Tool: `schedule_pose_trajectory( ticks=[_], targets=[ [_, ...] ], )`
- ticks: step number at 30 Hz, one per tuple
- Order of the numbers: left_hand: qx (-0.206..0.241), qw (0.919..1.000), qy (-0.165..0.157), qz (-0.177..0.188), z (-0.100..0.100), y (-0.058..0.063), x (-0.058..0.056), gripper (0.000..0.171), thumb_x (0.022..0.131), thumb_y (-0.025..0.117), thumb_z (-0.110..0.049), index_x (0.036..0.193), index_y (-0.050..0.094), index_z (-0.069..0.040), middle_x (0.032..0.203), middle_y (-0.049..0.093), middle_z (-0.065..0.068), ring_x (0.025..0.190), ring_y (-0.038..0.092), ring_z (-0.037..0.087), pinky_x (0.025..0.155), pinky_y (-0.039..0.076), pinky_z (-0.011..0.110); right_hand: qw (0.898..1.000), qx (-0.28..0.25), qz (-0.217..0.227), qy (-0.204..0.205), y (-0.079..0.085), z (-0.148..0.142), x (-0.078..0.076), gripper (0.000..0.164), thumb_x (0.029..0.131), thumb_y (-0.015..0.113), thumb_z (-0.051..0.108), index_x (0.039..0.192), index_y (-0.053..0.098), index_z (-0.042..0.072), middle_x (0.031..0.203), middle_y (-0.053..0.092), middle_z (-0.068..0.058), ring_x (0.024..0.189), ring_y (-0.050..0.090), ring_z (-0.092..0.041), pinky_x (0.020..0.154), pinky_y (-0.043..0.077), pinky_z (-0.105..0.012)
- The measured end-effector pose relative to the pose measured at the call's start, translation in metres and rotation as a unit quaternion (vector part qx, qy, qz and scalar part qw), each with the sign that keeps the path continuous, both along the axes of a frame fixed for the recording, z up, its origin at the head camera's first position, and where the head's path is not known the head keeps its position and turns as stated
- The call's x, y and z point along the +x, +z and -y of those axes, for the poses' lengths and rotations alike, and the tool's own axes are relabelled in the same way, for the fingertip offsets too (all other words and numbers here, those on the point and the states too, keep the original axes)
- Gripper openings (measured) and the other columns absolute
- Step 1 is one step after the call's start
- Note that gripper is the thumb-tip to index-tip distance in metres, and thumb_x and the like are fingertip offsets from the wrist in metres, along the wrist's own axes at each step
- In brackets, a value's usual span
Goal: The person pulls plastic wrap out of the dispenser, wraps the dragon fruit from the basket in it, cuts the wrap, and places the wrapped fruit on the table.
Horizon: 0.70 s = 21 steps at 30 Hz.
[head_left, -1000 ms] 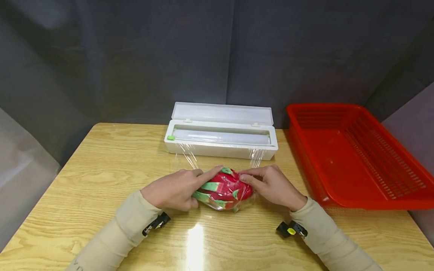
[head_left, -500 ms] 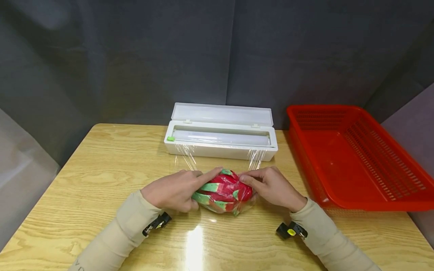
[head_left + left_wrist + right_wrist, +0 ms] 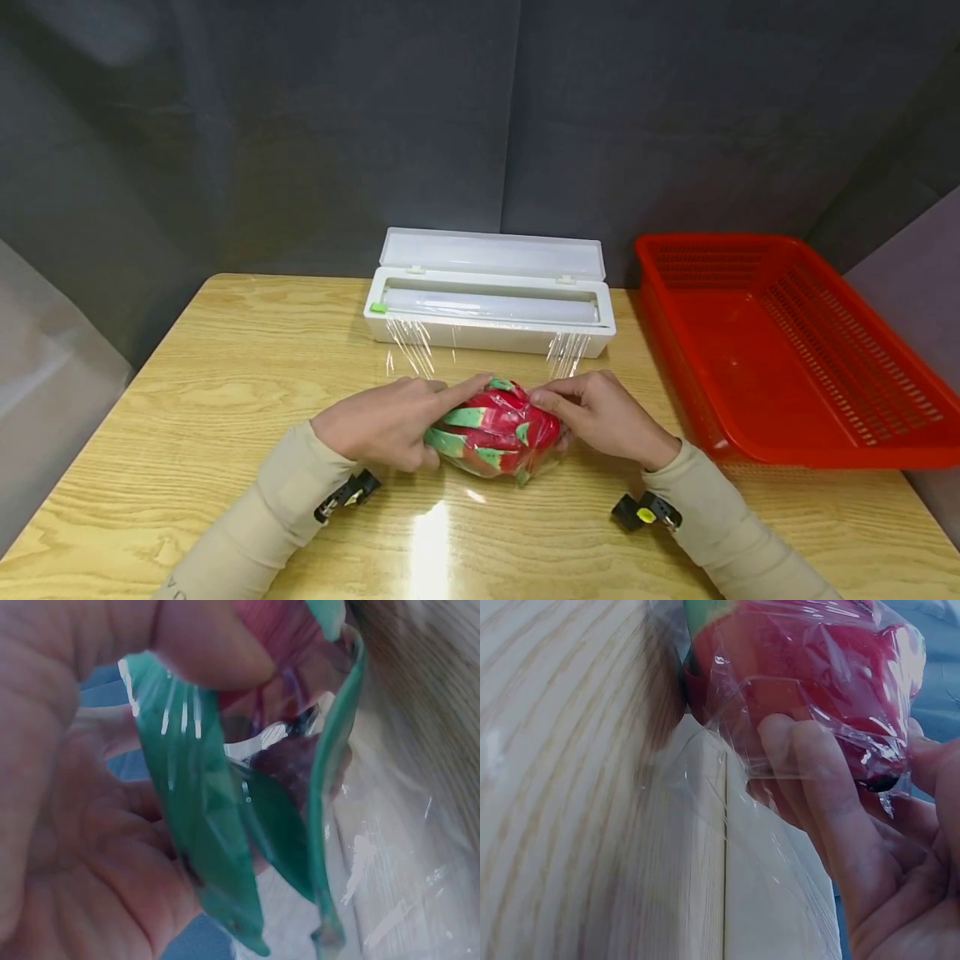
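Observation:
A red dragon fruit with green scales [image 3: 487,429] lies under clear plastic wrap in the middle of the table. The left hand [image 3: 393,421] grips its left end; in the left wrist view the thumb presses the wrapped skin beside the long green scales [image 3: 199,810]. At the other end the right hand [image 3: 603,412] grips the fruit, its fingers [image 3: 825,780] bent against the film. A sheet of plastic wrap [image 3: 566,354] stretches from the fruit back to the white dispenser box [image 3: 491,336], whose lid stands up behind a roll of film [image 3: 491,306].
A red plastic basket [image 3: 690,383] with slotted sides stands at the right of the wooden table [image 3: 247,350]. A dark cloth backdrop [image 3: 360,133] rises behind the box. Each wrist carries a small black camera [image 3: 348,496].
The fruit has turned slightly, its lower side tipping toward the person. Both hands stay on its ends, and the film still runs to the box.

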<state>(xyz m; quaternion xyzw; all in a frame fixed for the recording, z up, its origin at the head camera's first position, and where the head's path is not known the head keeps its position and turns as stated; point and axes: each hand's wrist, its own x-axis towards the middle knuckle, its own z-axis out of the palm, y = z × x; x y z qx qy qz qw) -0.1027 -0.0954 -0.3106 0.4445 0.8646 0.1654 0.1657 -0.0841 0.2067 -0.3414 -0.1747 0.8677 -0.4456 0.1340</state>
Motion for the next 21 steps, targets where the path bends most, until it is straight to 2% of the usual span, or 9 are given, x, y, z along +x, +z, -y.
schedule_pose_trajectory(
  ticks=[9,21],
  targets=[
    [0.002,0.9999,-0.005,0.012,0.0001,0.0012,-0.0003,0.105,0.076,0.076,-0.011,0.166,0.022,-0.022,0.125,0.072,0.004,0.087,0.064,0.008,0.082,0.056,0.023,1.0,0.016,0.002,0.0,-0.0003,-0.0007,0.0001,0.036,0.102,0.065,0.036,0.119,0.077,0.007,0.081,0.078,-0.001,0.056,0.07,-0.015,0.054,0.059,-0.033],
    [0.001,0.9994,-0.001,0.034,-0.0003,0.0002,-0.0038,0.104,0.074,0.074,-0.012,0.165,0.025,-0.021,0.124,0.071,0.001,0.085,0.064,0.008,0.077,0.055,0.021,1.0,0.019,0.015,0.007,0.0013,-0.0006,0.0001,0.036,0.103,0.063,0.035,0.12,0.077,0.007,0.078,0.078,0.0,0.056,0.071,-0.016,0.057,0.06,-0.034]
  ],
)
